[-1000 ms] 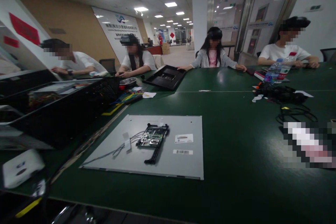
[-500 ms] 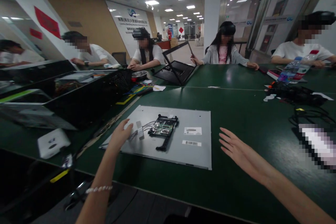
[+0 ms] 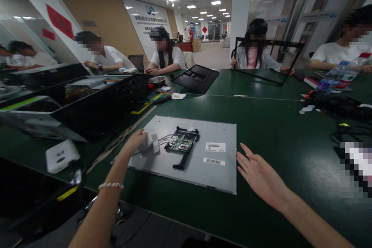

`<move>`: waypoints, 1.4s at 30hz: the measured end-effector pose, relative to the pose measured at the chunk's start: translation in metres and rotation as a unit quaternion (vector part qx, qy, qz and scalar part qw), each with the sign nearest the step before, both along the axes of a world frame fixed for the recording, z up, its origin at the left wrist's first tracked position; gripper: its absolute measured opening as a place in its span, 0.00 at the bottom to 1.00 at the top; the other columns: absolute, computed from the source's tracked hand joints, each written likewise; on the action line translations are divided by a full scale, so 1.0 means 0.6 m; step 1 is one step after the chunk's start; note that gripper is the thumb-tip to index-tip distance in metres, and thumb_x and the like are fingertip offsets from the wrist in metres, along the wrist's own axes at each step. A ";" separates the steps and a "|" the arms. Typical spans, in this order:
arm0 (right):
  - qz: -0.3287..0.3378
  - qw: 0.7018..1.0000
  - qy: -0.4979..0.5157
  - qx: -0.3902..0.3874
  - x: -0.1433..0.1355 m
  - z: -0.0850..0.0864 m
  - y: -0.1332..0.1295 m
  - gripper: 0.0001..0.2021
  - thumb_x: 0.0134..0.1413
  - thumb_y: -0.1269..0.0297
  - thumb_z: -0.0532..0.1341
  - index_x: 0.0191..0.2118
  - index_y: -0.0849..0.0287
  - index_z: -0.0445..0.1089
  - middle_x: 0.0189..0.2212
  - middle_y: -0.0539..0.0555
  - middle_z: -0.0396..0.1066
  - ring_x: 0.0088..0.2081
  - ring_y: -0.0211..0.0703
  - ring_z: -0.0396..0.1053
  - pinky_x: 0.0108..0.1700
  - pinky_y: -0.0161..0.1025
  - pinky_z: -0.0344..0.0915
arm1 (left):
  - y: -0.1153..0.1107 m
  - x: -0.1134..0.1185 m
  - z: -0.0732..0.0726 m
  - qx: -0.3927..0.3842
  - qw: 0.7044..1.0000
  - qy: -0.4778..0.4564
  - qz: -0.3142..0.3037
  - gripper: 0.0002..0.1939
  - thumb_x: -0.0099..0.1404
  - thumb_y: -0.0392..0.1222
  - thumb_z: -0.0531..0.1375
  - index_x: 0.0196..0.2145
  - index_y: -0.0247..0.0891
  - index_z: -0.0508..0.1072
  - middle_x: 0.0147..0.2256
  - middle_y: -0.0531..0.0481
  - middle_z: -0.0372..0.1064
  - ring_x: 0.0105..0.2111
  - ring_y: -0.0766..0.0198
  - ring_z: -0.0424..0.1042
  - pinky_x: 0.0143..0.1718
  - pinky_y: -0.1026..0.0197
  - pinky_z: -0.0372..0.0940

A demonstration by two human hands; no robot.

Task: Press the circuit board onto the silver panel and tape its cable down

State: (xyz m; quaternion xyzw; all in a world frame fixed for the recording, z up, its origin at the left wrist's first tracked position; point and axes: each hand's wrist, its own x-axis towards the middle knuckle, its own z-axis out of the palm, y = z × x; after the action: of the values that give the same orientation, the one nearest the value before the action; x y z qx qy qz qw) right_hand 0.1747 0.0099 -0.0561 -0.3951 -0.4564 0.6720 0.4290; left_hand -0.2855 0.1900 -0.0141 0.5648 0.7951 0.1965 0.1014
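Note:
A flat grey LCD panel [image 3: 221,178] lies back side up on the green table, with two white labels on its right part. On it sits a green circuit board [image 3: 181,141] in a black plastic bracket [image 3: 182,161]. Thin cables run left from the board under a piece of silvery tape [image 3: 155,143]. My left hand [image 3: 135,143] is at the panel's left edge, its fingers partly hidden and holding nothing I can see. Beside the right edge is my right hand [image 3: 258,172], fingers stretched out and apart, the tips close to the edge; contact is hard to tell.
Open black computer cases [image 3: 95,104] stand at the left, a small white box [image 3: 62,156] before them. Across the table a person holds a black frame [image 3: 269,79]; a black back cover [image 3: 197,78] lies beside it. Bottles [image 3: 333,77] and dark cables [image 3: 334,102] are at the right.
My right hand has moved left, closer to the panel's right edge. My left hand stays near the left edge. The person opposite has lifted the black frame off the cover to the right.

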 end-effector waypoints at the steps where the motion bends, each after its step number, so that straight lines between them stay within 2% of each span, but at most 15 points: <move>1: -0.001 1.000 0.005 0.000 -0.001 0.000 -0.001 0.35 0.67 0.45 0.40 0.72 0.45 0.21 0.72 0.47 0.45 0.70 0.43 0.43 0.69 0.55 0.48 | -0.004 0.006 0.002 0.004 1.000 0.016 -0.005 0.27 0.60 0.45 0.51 0.53 0.29 0.70 0.53 0.35 0.72 0.56 0.45 0.68 0.58 0.47 0.62; 4: -0.016 0.998 0.055 -0.021 -0.010 0.004 -0.006 0.36 0.67 0.47 0.46 0.73 0.44 0.27 0.72 0.47 0.46 0.71 0.44 0.44 0.70 0.56 0.45 | -0.035 0.057 0.010 0.035 0.997 0.058 -0.043 0.29 0.65 0.47 0.48 0.57 0.24 0.67 0.61 0.31 0.63 0.62 0.47 0.63 0.64 0.50 0.56; 7: -0.020 0.996 0.086 -0.031 -0.019 0.011 -0.011 0.37 0.65 0.50 0.52 0.73 0.43 0.32 0.72 0.47 0.46 0.71 0.44 0.45 0.70 0.55 0.42 | -0.095 0.156 0.012 0.075 0.978 0.108 -0.162 0.31 0.69 0.51 0.47 0.61 0.27 0.65 0.64 0.34 0.59 0.66 0.51 0.55 0.67 0.52 0.50; 10: -0.015 0.997 0.074 -0.033 -0.023 0.016 -0.016 0.37 0.65 0.51 0.53 0.73 0.43 0.34 0.73 0.46 0.42 0.71 0.42 0.43 0.71 0.53 0.40 | -0.157 0.262 0.001 0.035 0.952 0.137 -0.271 0.32 0.70 0.53 0.47 0.66 0.35 0.60 0.67 0.39 0.54 0.68 0.51 0.52 0.66 0.47 0.50; 13: -0.005 0.999 0.037 -0.029 -0.023 0.022 -0.020 0.37 0.65 0.50 0.51 0.73 0.43 0.33 0.73 0.46 0.39 0.72 0.41 0.41 0.71 0.53 0.40 | -0.179 0.318 -0.021 0.007 0.948 0.195 -0.253 0.31 0.69 0.52 0.50 0.66 0.37 0.60 0.68 0.39 0.51 0.68 0.43 0.49 0.65 0.36 0.48; 16: 0.002 1.000 0.002 -0.016 -0.022 0.022 -0.020 0.37 0.64 0.50 0.53 0.73 0.43 0.35 0.73 0.46 0.38 0.72 0.43 0.39 0.71 0.54 0.40 | -0.149 0.312 -0.044 0.004 0.947 0.230 -0.224 0.28 0.71 0.46 0.47 0.65 0.36 0.62 0.67 0.37 0.54 0.67 0.42 0.51 0.64 0.32 0.47; 19: 0.003 1.000 -0.026 0.003 -0.026 0.009 -0.018 0.42 0.60 0.47 0.58 0.73 0.45 0.37 0.74 0.49 0.38 0.73 0.47 0.36 0.70 0.56 0.41 | -0.087 0.278 -0.054 0.003 0.945 0.245 -0.218 0.26 0.72 0.41 0.44 0.65 0.36 0.61 0.66 0.38 0.56 0.66 0.45 0.54 0.63 0.32 0.49; 22: 0.003 0.998 -0.062 0.012 -0.033 -0.007 -0.021 0.46 0.56 0.45 0.60 0.73 0.47 0.37 0.74 0.52 0.36 0.73 0.52 0.34 0.70 0.57 0.41 | -0.030 0.249 -0.056 -0.007 0.946 0.251 -0.208 0.26 0.72 0.41 0.44 0.65 0.35 0.60 0.66 0.37 0.55 0.65 0.45 0.54 0.63 0.32 0.49; 26: 0.011 0.991 -0.131 0.033 -0.036 -0.019 -0.038 0.40 0.60 0.53 0.58 0.73 0.48 0.39 0.74 0.53 0.33 0.73 0.51 0.36 0.70 0.56 0.40 | 0.007 0.235 -0.060 -0.002 0.951 0.245 -0.187 0.24 0.72 0.40 0.45 0.62 0.36 0.63 0.64 0.37 0.58 0.64 0.44 0.56 0.62 0.31 0.49; 30: 0.026 0.958 -0.261 0.113 -0.039 -0.022 -0.053 0.36 0.62 0.60 0.56 0.72 0.49 0.44 0.74 0.51 0.34 0.73 0.49 0.33 0.70 0.55 0.39 | 0.011 0.238 -0.065 0.015 0.956 0.241 -0.169 0.23 0.72 0.39 0.44 0.60 0.35 0.65 0.64 0.35 0.60 0.63 0.44 0.57 0.62 0.30 0.48; 34: 0.071 0.876 -0.413 0.240 -0.053 -0.012 -0.068 0.30 0.64 0.61 0.56 0.70 0.47 0.54 0.74 0.47 0.34 0.73 0.52 0.28 0.70 0.58 0.37 | -0.002 0.245 -0.069 0.027 0.955 0.240 -0.170 0.24 0.71 0.39 0.45 0.61 0.35 0.65 0.63 0.35 0.60 0.63 0.44 0.58 0.63 0.32 0.48; 36: 0.115 0.828 -0.461 0.297 -0.062 -0.005 -0.073 0.27 0.65 0.61 0.55 0.68 0.45 0.57 0.73 0.47 0.38 0.73 0.53 0.31 0.70 0.60 0.36 | -0.014 0.249 -0.072 0.025 0.956 0.232 -0.179 0.24 0.71 0.40 0.46 0.62 0.35 0.64 0.64 0.36 0.58 0.64 0.44 0.56 0.64 0.32 0.47; 38: 0.146 0.796 -0.487 0.329 -0.068 0.000 -0.076 0.26 0.66 0.61 0.54 0.68 0.46 0.58 0.72 0.50 0.44 0.72 0.53 0.39 0.70 0.61 0.36 | -0.028 0.248 -0.072 0.031 0.958 0.217 -0.183 0.26 0.72 0.44 0.47 0.64 0.34 0.62 0.66 0.36 0.56 0.65 0.44 0.54 0.64 0.34 0.47; 40: 0.154 0.780 -0.502 0.339 -0.069 0.001 -0.077 0.26 0.67 0.60 0.53 0.69 0.48 0.57 0.72 0.52 0.46 0.71 0.52 0.44 0.70 0.60 0.39 | -0.041 0.239 -0.066 0.051 0.961 0.205 -0.178 0.28 0.72 0.47 0.47 0.65 0.33 0.60 0.67 0.35 0.53 0.67 0.43 0.51 0.64 0.37 0.49; 42: 0.153 0.774 -0.511 0.342 -0.069 -0.002 -0.078 0.26 0.68 0.60 0.53 0.69 0.48 0.56 0.72 0.52 0.46 0.71 0.52 0.44 0.70 0.60 0.42 | -0.053 0.217 -0.052 0.076 0.962 0.204 -0.166 0.28 0.72 0.49 0.48 0.64 0.33 0.62 0.66 0.35 0.55 0.67 0.44 0.51 0.64 0.41 0.51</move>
State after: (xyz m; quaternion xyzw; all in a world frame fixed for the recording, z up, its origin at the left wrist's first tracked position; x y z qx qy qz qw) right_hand 0.1335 -0.0366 -0.0573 -0.4320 -0.8627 0.2279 0.1311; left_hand -0.1555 0.1580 -0.0456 0.7232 0.6766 0.1172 -0.0748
